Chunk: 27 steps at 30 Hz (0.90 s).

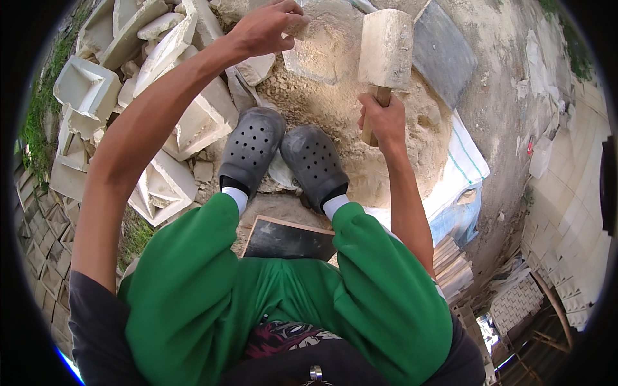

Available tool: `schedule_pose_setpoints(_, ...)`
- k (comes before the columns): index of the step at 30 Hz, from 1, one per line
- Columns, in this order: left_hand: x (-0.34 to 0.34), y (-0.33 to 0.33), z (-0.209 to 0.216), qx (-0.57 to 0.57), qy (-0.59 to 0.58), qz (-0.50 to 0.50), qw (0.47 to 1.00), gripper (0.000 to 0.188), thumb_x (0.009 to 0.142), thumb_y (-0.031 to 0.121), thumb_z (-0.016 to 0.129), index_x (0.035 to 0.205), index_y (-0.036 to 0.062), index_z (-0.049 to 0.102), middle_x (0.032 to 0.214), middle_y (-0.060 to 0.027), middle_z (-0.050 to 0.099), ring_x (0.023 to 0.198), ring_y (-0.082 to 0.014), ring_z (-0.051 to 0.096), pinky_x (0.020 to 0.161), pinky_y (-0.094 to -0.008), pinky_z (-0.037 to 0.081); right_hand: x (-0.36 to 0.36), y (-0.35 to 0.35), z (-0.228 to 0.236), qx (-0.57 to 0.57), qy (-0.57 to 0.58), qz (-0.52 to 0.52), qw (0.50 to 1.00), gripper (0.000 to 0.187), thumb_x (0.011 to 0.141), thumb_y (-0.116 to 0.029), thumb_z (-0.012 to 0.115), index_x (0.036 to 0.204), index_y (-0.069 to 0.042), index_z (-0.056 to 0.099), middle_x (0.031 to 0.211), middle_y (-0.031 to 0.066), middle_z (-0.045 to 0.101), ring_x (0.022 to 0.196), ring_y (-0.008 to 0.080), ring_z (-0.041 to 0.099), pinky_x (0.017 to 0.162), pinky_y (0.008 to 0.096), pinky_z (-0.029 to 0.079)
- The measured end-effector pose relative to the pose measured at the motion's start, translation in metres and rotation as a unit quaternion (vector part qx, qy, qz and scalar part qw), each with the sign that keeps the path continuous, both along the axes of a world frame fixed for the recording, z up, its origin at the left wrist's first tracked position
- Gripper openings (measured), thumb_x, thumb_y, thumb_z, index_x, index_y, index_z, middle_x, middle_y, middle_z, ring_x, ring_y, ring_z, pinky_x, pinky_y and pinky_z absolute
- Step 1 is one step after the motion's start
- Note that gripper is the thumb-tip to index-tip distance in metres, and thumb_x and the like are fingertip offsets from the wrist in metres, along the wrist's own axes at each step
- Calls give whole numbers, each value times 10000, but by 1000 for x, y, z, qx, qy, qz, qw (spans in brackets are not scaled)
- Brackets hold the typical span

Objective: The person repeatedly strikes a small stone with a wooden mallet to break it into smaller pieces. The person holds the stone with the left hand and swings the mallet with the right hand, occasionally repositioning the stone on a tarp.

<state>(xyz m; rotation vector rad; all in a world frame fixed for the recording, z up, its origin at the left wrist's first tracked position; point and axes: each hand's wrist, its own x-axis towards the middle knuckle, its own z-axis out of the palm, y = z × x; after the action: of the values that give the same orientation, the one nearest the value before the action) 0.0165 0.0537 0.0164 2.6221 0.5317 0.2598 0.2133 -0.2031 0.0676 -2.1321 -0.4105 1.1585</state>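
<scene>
My right hand [385,122] is wrapped round the short wooden handle of a mallet [386,50]. Its thick, pale, dust-coated head points away from me, above the pale powder [360,161]. My left hand [270,27] is out at the far side with fingers curled on a small beige chunk [297,27], partly covered by the fingers. Just beyond my shoes, a dusty flat slab [313,55] lies near the left hand, with crumbs and powder over it.
Broken white plaster-like moulds [87,87] are heaped at the left. A grey sheet [444,51] lies at the far right of the powder, a white woven sack [460,154] nearer. My grey clogs [252,145] stand at the powder's edge. A dark board [286,239] lies between my legs.
</scene>
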Motion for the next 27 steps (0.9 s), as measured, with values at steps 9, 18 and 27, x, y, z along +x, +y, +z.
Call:
schedule_pose_setpoints(9,8,-7,-2,-6,11,-24,1000,468,761,94,785,1227,99,748,1167,-76,684,1108,-284,626,953,-402,531,0,1,0,-3,5,-20,1000,316,837,-267,753,943,19,669,708,73,664,541,170,664,539,324,537)
schedule_pose_setpoints(18,8,-32,-8,-15,-29,-36,999,472,743,88,781,1212,94,738,1168,-83,681,1103,-298,616,948,-407,538,-11,7,-5,11,3,17,1000,305,835,-258,745,952,17,684,713,76,684,536,163,663,540,324,519)
schedule_pose_setpoints(27,3,-24,-9,-4,-25,4,1000,529,775,89,761,1301,116,712,1249,-77,655,1150,-289,615,1003,-402,533,-11,3,-2,11,8,3,1000,327,822,-276,749,955,18,696,712,88,684,544,180,681,562,334,530)
